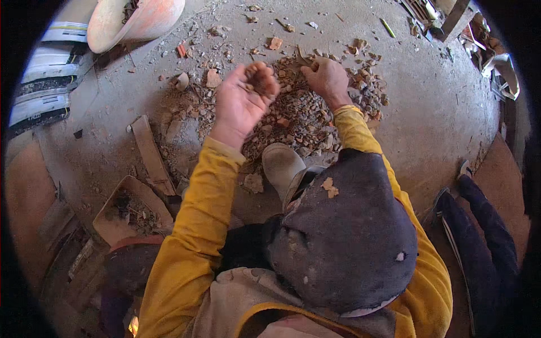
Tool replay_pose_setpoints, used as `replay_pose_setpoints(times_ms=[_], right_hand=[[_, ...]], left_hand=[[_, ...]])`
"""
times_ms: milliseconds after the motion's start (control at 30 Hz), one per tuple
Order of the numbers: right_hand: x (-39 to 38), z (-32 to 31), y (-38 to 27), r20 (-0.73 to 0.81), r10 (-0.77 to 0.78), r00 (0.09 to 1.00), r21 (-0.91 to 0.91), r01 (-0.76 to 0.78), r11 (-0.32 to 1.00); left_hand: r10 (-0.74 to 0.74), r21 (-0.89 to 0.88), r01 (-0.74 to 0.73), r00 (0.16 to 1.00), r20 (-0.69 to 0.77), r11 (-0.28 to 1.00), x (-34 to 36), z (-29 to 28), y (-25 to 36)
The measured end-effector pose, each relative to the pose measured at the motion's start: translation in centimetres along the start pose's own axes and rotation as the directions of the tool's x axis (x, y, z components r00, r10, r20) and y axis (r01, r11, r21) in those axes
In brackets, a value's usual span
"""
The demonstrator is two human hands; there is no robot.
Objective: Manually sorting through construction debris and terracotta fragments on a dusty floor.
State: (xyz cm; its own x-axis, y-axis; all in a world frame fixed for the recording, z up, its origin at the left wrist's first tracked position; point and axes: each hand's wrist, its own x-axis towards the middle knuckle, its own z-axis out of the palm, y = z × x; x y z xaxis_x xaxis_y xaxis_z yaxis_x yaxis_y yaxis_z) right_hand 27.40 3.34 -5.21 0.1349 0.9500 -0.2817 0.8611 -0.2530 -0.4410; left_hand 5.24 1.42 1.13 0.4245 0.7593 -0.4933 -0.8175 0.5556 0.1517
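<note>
A heap of stone rubble (307, 115) lies on the grey floor in front of me. Above its left part my left hand (242, 101) is turned palm up, its dirty fingers curled over a few small stones (248, 87). My right hand (328, 81) reaches down to the far side of the heap, knuckles up and fingers pinched together. A thin brown shard (302, 57) shows beside its fingertips; whether the fingers grip it is hidden. Both forearms are in yellow sleeves.
My boot (280, 166) meets the heap's near edge, below my dark-clad knee (344, 231). A pan of debris (115, 217) and a wooden board (149, 152) lie left. A pale basin (158, 21) and stacked sacks (45, 73) stand far left. Another person's legs (479, 242) extend at right.
</note>
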Motion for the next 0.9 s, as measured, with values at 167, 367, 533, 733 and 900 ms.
replay_pose_setpoints(times_ms=[167,367,533,733,900], right_hand=[[0.4,0.7,1.9,0.031,0.053,0.998,0.068,-0.055,0.996],[-1.5,0.5,4.1,0.286,-0.079,0.955,0.950,-0.294,-0.105],[-1.0,0.4,0.7,0.077,0.080,0.994,0.557,-0.109,0.823],[0.2,3.5,0.0,0.080,0.039,0.996,0.125,-0.049,0.991],[-0.8,1.4,3.6,0.179,0.037,0.983,0.677,-0.151,0.720]], left_hand=[[0.128,0.370,-0.181,0.978,0.165,0.911,1.6,4.4,12.4],[0.068,0.550,-0.237,0.948,0.310,0.801,1.7,6.8,34.9],[0.593,0.840,-0.148,0.771,-0.233,0.523,5.4,7.6,40.0],[0.856,0.932,0.362,0.487,-0.175,-0.015,4.7,7.8,33.2],[0.510,0.844,-0.290,0.693,0.510,-0.451,3.7,3.4,14.4]])
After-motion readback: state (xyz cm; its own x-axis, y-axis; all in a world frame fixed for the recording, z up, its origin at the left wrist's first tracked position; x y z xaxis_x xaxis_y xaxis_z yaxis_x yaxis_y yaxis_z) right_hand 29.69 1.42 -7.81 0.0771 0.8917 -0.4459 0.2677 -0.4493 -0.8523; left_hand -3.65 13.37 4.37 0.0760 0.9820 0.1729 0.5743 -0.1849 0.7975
